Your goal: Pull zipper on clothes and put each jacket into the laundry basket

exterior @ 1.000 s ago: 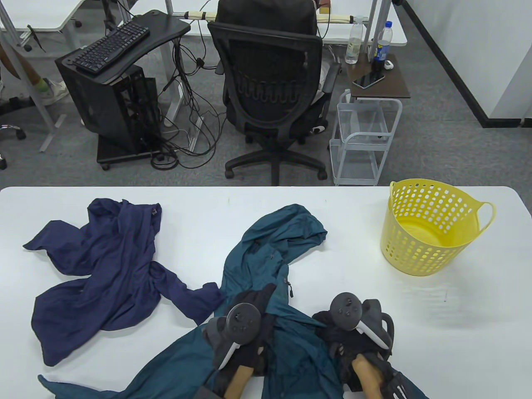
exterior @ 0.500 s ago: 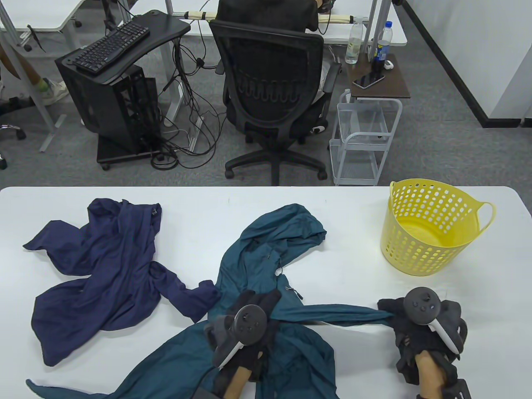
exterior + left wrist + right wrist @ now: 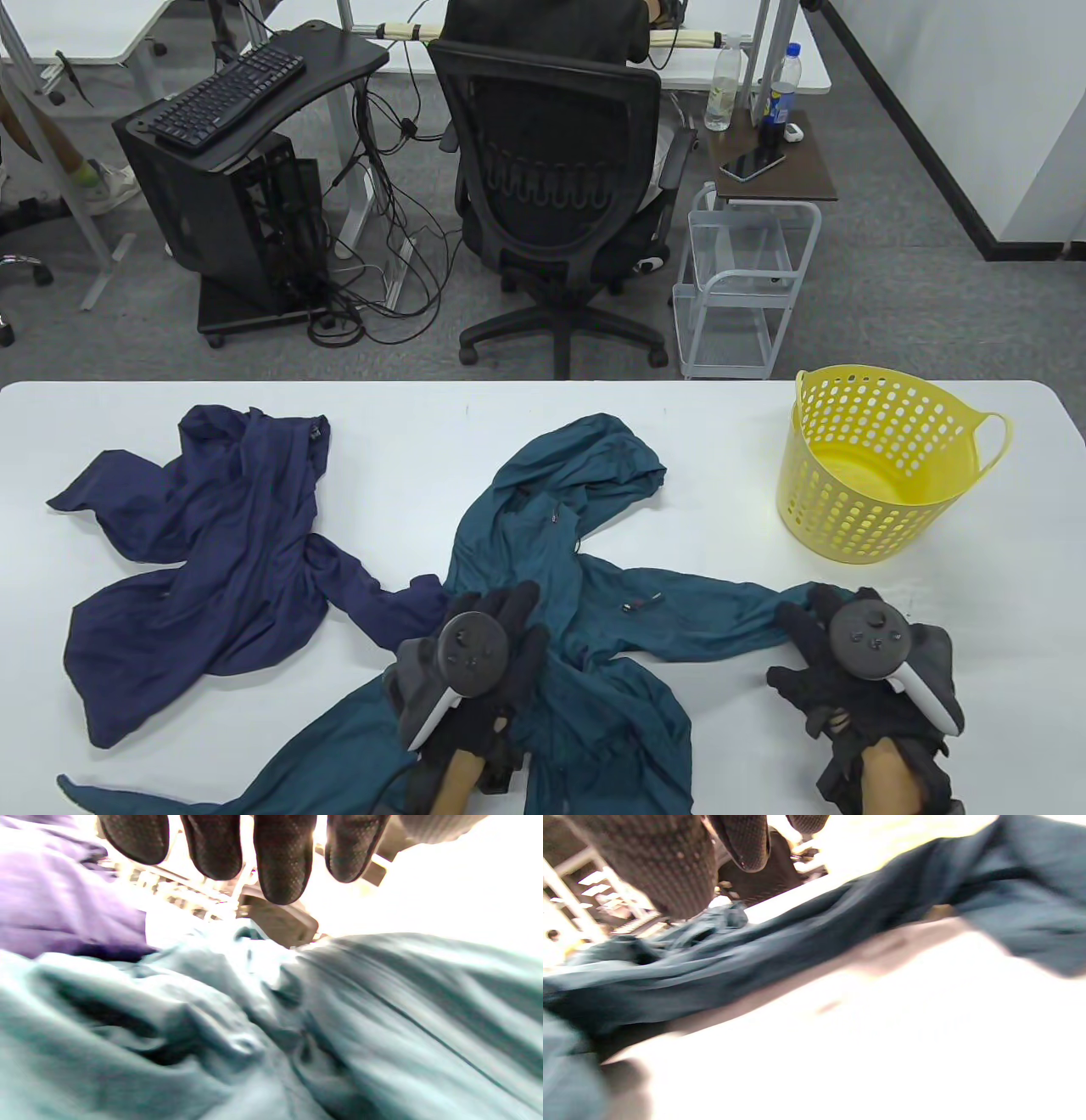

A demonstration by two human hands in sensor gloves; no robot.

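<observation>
A teal jacket [image 3: 543,526] lies spread in the middle of the white table [image 3: 730,424], one sleeve [image 3: 713,611] stretched out flat to the right. My left hand [image 3: 501,620] rests open on the jacket's body; in the left wrist view its straight fingers [image 3: 284,857] hang above the teal fabric [image 3: 297,1027]. My right hand [image 3: 802,632] sits at the sleeve's end with fingers spread, touching the cuff but not gripping it. A navy jacket [image 3: 221,543] lies crumpled at the left. The yellow laundry basket [image 3: 848,509] stands empty at the right.
A small dark zipper pull [image 3: 645,603] shows on the teal jacket near the sleeve root. Beyond the table's far edge stand an office chair [image 3: 551,170], a wire cart [image 3: 747,280] and a computer stand [image 3: 229,212]. Bare tabletop lies between the sleeve and the basket.
My right hand pulled the teal sleeve out to the right, then laid it flat and loosened its hold. My left hand shifted slightly left on the jacket.
</observation>
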